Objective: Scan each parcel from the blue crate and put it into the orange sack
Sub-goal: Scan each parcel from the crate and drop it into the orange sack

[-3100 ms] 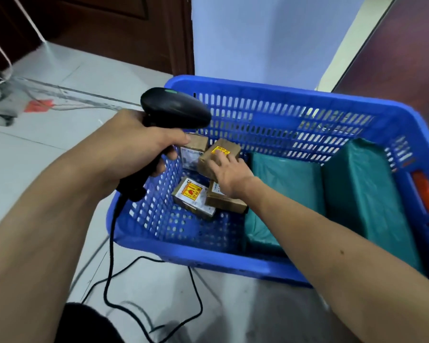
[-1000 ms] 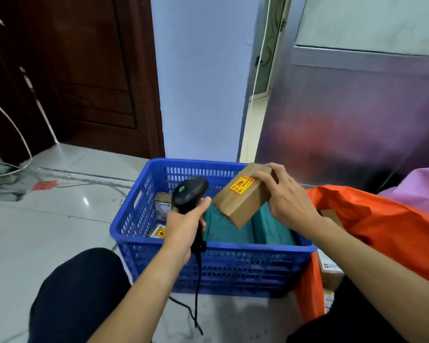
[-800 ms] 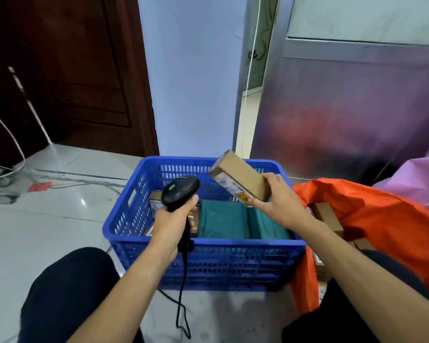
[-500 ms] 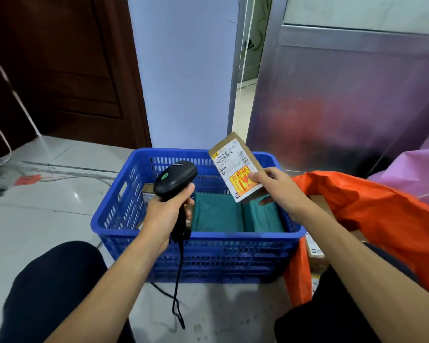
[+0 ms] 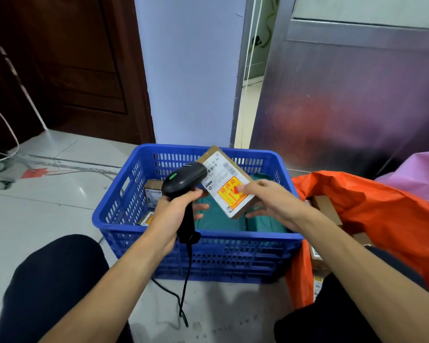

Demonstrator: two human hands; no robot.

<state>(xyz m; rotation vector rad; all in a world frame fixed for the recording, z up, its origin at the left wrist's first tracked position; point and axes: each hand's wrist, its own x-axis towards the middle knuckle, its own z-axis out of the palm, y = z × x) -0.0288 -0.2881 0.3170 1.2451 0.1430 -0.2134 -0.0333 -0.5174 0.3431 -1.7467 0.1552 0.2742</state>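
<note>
So the parcel [image 5: 224,184] is up in the air over the middle of the blue crate [image 5: 208,235], white label facing back toward the person. The right hand [image 5: 274,203] pinches it by its lower corner, thumb on the orange sticker and the fingers tucked behind. The left hand [image 5: 175,215] is wrapped tight round the handle of the black scanner [image 5: 185,179], which hangs over the crate's near rim with its cord [image 5: 183,283] trailing down the front to the floor.

What's new: about a second back the box shows only its brown side and the scanner sits lower, apart from it. Half a second back the label is turned round, but there's a clear gap between the two. Now the scanner's nose is right up against the barcode end of the label, overlapping its top left corner. I'd say this is the scan itself happening, though I can't see any beam or hear a beep, so no telling if it registered.

Once it reads, the parcel only needs to swing to the orange sack [image 5: 382,216], which lies open just right of the crate with a few boxes already inside.

Still in the crate: two green bags [image 5: 218,220] and some small boxes [image 5: 152,191] at its left end, so plenty left to do
</note>
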